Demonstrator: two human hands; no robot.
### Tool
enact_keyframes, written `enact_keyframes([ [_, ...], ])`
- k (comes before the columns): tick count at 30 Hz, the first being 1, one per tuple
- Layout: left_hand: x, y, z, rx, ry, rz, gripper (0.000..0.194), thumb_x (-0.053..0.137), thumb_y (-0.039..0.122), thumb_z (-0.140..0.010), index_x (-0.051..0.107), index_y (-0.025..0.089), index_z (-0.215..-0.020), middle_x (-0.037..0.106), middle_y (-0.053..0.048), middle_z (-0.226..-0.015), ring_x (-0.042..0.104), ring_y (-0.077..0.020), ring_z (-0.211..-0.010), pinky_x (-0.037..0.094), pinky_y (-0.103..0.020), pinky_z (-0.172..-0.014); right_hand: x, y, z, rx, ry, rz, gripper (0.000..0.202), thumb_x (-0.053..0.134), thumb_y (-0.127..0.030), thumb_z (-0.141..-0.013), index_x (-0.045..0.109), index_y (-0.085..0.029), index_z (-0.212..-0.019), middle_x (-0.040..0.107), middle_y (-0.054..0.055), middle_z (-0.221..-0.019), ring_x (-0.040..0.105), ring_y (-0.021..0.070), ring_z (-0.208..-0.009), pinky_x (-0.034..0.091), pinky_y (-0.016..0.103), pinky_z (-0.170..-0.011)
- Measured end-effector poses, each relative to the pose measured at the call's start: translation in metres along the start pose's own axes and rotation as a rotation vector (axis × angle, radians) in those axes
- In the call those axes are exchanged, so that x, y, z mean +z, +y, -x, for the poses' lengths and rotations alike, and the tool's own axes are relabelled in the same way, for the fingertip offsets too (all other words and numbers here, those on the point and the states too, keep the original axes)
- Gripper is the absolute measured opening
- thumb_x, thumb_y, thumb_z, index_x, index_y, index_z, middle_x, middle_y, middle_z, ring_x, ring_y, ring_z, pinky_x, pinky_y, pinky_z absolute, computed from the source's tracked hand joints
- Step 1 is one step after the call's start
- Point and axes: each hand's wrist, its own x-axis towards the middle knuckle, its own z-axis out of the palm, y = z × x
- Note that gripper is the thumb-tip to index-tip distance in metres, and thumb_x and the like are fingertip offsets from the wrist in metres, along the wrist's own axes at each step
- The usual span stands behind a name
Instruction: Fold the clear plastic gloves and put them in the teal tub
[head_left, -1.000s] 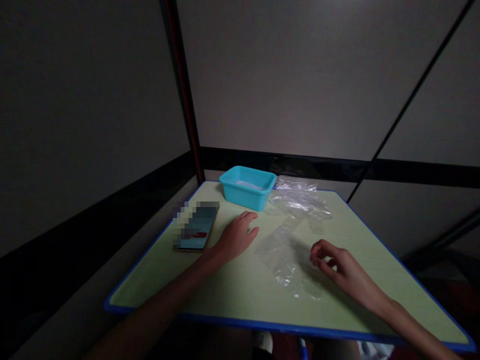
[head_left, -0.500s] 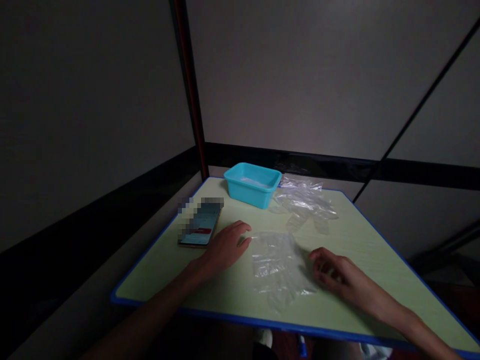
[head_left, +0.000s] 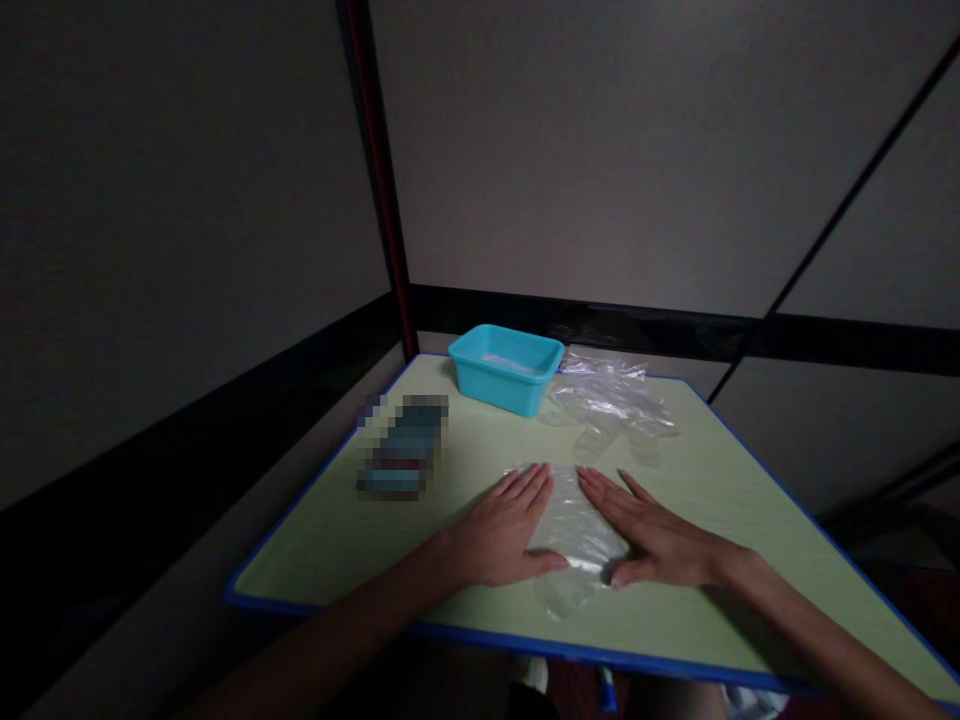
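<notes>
A clear, thin plastic glove (head_left: 574, 530) lies flat near the front of the table, partly covered by both hands. My left hand (head_left: 510, 530) rests palm down on its left side, fingers stretched forward and thumb pointing right. On the opposite side, my right hand (head_left: 649, 530) presses flat with fingers spread, its fingertips on the glove's far edge. Neither hand grips anything. Farther back to the right, a loose pile of clear plastic gloves (head_left: 611, 400) lies crumpled.
A turquoise plastic basin (head_left: 499, 385) stands at the back of the table, with something pale inside. To the left lies a phone (head_left: 405, 450), blurred by pixelation. The pale green table (head_left: 337, 550) has a blue edge, and walls rise behind it and on its left.
Both hands have come down onto the plastic glove. My left hand moved right, my right hand moved slightly left, and their curled fingers have straightened. The basin and glove pile stayed put.
</notes>
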Motion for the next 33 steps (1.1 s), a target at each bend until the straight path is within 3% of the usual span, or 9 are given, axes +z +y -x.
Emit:
enact_keyframes([
  [3, -0.008, -0.004, 0.003, 0.018, -0.016, 0.065, 0.081, 0.04, 0.056, -0.076, 0.014, 0.005, -0.133, 0.008, -0.016, -0.14, 0.004, -0.0235, -0.129, 0.01, -0.038, -0.104, -0.004, -0.002, 0.006, -0.011, 0.103, -0.027, 0.09, 0.046, -0.06, -0.072, 0.0, -0.017, -0.136, 0.0, 0.012, -0.142, 0.006, 0.0266, -0.128, 0.006, 0.048, -0.102],
  [5, -0.015, -0.006, 0.007, 0.042, 0.027, 0.149, 0.071, 0.042, 0.047, -0.079, 0.015, 0.01, -0.133, 0.011, -0.013, -0.141, 0.009, -0.0207, -0.129, 0.013, -0.035, -0.104, -0.012, -0.007, 0.012, -0.015, 0.179, -0.034, 0.076, 0.047, -0.054, -0.075, 0.018, -0.018, -0.135, 0.011, 0.011, -0.142, 0.014, 0.0255, -0.127, 0.017, 0.045, -0.102],
  [8, -0.024, -0.009, 0.017, 0.05, 0.115, 0.289, 0.051, 0.041, 0.031, -0.083, 0.026, 0.019, -0.13, 0.031, -0.007, -0.135, 0.029, -0.0166, -0.123, 0.025, -0.032, -0.1, -0.024, -0.019, 0.025, -0.05, 0.223, -0.001, 0.04, 0.047, -0.042, -0.081, 0.05, -0.021, -0.115, 0.043, 0.009, -0.127, 0.037, 0.0219, -0.116, 0.034, 0.038, -0.094],
  [10, -0.026, -0.011, 0.025, 0.05, 0.145, 0.337, 0.04, 0.041, 0.024, -0.083, 0.038, 0.021, -0.123, 0.045, -0.004, -0.125, 0.04, -0.0151, -0.114, 0.031, -0.031, -0.096, -0.028, -0.028, 0.034, -0.074, 0.205, 0.042, 0.027, 0.045, -0.034, -0.084, 0.058, -0.021, -0.103, 0.056, 0.007, -0.109, 0.049, 0.0194, -0.102, 0.041, 0.036, -0.086],
  [13, -0.023, -0.013, 0.033, 0.079, 0.178, 0.338, 0.03, 0.04, 0.02, -0.082, 0.049, 0.021, -0.111, 0.053, -0.003, -0.116, 0.046, -0.0145, -0.107, 0.033, -0.031, -0.093, -0.023, -0.038, 0.043, -0.076, 0.172, 0.119, 0.022, 0.04, -0.026, -0.087, 0.06, -0.021, -0.096, 0.06, 0.004, -0.094, 0.054, 0.0173, -0.088, 0.044, 0.034, -0.077],
  [19, -0.013, -0.017, 0.036, 0.115, 0.209, 0.273, 0.032, 0.041, 0.018, -0.082, 0.047, 0.019, -0.113, 0.059, -0.004, -0.106, 0.049, -0.0158, -0.102, 0.034, -0.033, -0.092, -0.008, -0.042, 0.045, -0.121, 0.227, 0.198, 0.025, 0.034, -0.02, -0.09, 0.059, -0.021, -0.095, 0.062, 0.002, -0.087, 0.054, 0.0152, -0.076, 0.045, 0.03, -0.068],
  [27, -0.013, -0.015, 0.036, 0.09, 0.207, 0.279, 0.033, 0.041, 0.015, -0.081, 0.047, 0.019, -0.114, 0.056, -0.004, -0.112, 0.048, -0.0149, -0.104, 0.035, -0.031, -0.092, -0.002, -0.042, 0.044, -0.219, 0.199, 0.414, 0.029, 0.032, -0.011, -0.088, 0.058, -0.017, -0.099, 0.063, 0.006, -0.089, 0.055, 0.0184, -0.074, 0.046, 0.034, -0.063],
  [31, -0.012, -0.016, 0.037, 0.044, 0.211, 0.354, 0.035, 0.04, 0.015, -0.081, 0.044, 0.018, -0.116, 0.06, -0.002, -0.105, 0.051, -0.0139, -0.1, 0.037, -0.029, -0.09, 0.003, -0.039, 0.046, -0.195, 0.23, 0.331, 0.028, 0.032, -0.012, -0.088, 0.058, -0.017, -0.097, 0.064, 0.007, -0.092, 0.058, 0.0174, -0.076, 0.049, 0.034, -0.066],
  [33, -0.011, -0.017, 0.037, 0.028, 0.207, 0.373, 0.036, 0.041, 0.015, -0.081, 0.044, 0.019, -0.116, 0.061, -0.002, -0.103, 0.052, -0.0141, -0.098, 0.038, -0.029, -0.089, 0.005, -0.039, 0.047, -0.172, 0.264, 0.264, 0.027, 0.033, -0.012, -0.088, 0.057, -0.018, -0.097, 0.061, 0.007, -0.102, 0.058, 0.0162, -0.08, 0.05, 0.033, -0.071],
])
